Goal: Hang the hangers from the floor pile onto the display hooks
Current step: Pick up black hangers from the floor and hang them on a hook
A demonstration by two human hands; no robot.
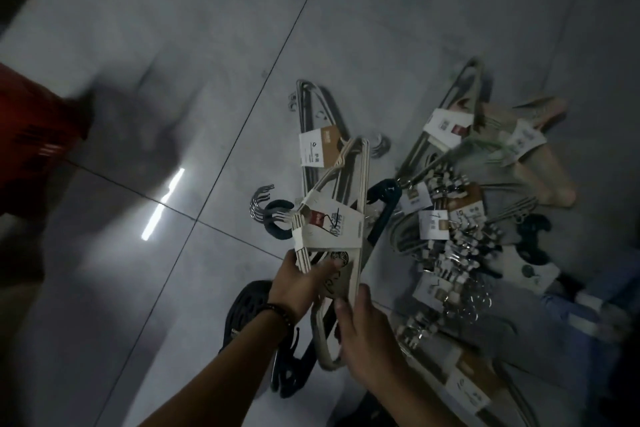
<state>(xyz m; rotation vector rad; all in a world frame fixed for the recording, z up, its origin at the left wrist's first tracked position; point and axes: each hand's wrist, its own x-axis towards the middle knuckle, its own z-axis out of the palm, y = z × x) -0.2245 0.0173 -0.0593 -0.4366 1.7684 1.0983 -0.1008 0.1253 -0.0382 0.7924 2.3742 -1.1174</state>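
A bundle of cream hangers (349, 204) with a white paper label band is lifted above the grey tiled floor. My left hand (299, 282), with a bead bracelet at the wrist, grips the bundle's lower end near the hooks. My right hand (363, 329) holds its long side edge. Behind and to the right lies the floor pile of hangers (460, 204): grey, wooden and clip hangers with labels, tangled together. No display hooks are in view.
A grey hanger bundle (317, 135) lies on the floor beyond the held one. A dark shoe (247, 308) is under my left arm. A red object (31, 135) is at the left edge. Blue fabric (581, 308) lies at the right.
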